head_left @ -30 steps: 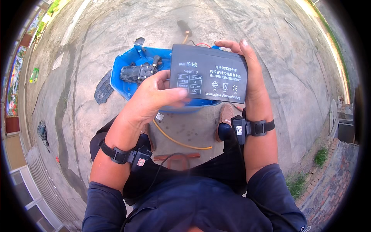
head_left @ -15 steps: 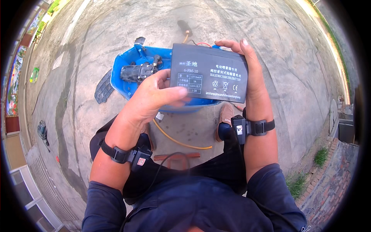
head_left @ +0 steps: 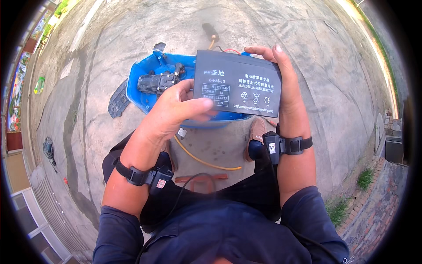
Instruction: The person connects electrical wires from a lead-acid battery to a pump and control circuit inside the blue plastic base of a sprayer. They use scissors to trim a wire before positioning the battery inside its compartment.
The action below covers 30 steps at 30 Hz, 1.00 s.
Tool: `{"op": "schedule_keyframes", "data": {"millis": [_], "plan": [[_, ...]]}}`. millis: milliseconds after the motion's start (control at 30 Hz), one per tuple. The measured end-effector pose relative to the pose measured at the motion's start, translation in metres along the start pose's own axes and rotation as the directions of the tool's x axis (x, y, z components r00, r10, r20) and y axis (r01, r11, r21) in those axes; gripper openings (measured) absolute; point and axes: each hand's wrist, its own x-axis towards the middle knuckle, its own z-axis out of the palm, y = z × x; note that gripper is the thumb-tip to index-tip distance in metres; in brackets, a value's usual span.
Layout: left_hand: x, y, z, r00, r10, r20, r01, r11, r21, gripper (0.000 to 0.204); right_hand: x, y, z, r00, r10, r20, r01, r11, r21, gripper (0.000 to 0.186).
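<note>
Gripping a battery (head_left: 237, 83) up close: left hand (head_left: 175, 104) is grasping its lower left edge, right hand (head_left: 286, 79) is clasping its right end. Hose (head_left: 211, 166) is lying between the shoes (head_left: 256, 132). Battery is blocking the blue tub's (head_left: 215, 124) right side; pump (head_left: 151, 83) is sitting inside, left. Power tool (head_left: 49, 148) is lying off far left.

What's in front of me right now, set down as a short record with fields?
Held item: black battery, printed face toward you
Left hand: at the battery's left side, overlapping its face; firmness of grip unclear
Right hand: around the battery's right edge
Wire: red, showing at the battery's top edge
Container: blue tub, partly hidden by the battery
Inside tub: dark pump-like unit
Left of tub: curved black piece
Ground: yellow hose near the shoes
</note>
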Motion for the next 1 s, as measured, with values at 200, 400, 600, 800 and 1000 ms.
{"op": "schedule_keyframes", "data": {"millis": [200, 400, 600, 800, 1000], "plan": [[-0.0003, 0.0012, 0.0013, 1.0, 0.01, 0.006, -0.01, 1.0, 0.011, 0.079, 0.0012, 0.0016, -0.0001, 1.0, 0.004, 0.007, -0.004, 1.0, 0.029, 0.075], [0.0028, -0.0023, -0.002, 1.0, 0.028, 0.012, -0.028, 0.999, 0.026, 0.076, 0.0014, 0.0009, -0.0013, 1.0, 0.002, 0.021, -0.003, 1.0, 0.029, 0.075], [0.0028, -0.0039, -0.0013, 1.0, 0.028, 0.005, -0.029, 0.999, 0.019, 0.067, 0.0004, 0.0003, -0.0005, 1.0, 0.01, -0.002, -0.01, 1.0, 0.01, 0.074], [0.0042, -0.007, -0.0013, 0.999, 0.029, -0.022, -0.029, 0.999, -0.025, 0.062, 0.0003, 0.0002, 0.0009, 1.0, 0.002, 0.001, -0.002, 1.0, 0.002, 0.074], [0.0052, -0.0061, 0.0008, 0.999, 0.019, -0.045, -0.022, 0.997, -0.068, 0.06, 0.0014, 0.0009, -0.0008, 1.0, 0.009, 0.016, -0.009, 1.0, 0.016, 0.074]]}}
